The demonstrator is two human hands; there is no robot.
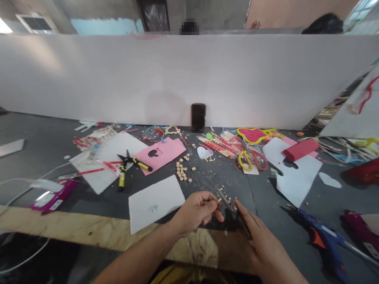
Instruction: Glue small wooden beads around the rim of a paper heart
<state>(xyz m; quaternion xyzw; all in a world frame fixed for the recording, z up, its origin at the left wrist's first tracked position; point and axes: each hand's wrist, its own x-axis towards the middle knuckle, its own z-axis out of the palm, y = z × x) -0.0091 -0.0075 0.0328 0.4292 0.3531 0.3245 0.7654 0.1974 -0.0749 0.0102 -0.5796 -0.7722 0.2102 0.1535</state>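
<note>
My left hand (199,209), near the table's front edge, pinches a small pale wooden stick (219,200) between thumb and fingers. My right hand (256,227) is closed around a dark metal cutting tool (233,209), whose narrow tip points up and left beside the stick. Small cut wooden bits (226,195) lie on the dark table just beyond the tip. Farther back and left is a cluster of little beige wooden pieces (181,169). A white card (156,203) with green writing rests left of my left hand.
Yellow-black pliers (126,163) lie on pink and white paper at left. Yellow and red-handled scissors (245,161) are beyond my right hand, with a blue glue gun (322,236) at right. A phone (198,117) leans against the white panel (118,79). Purple power strips (56,195) sit at left and right.
</note>
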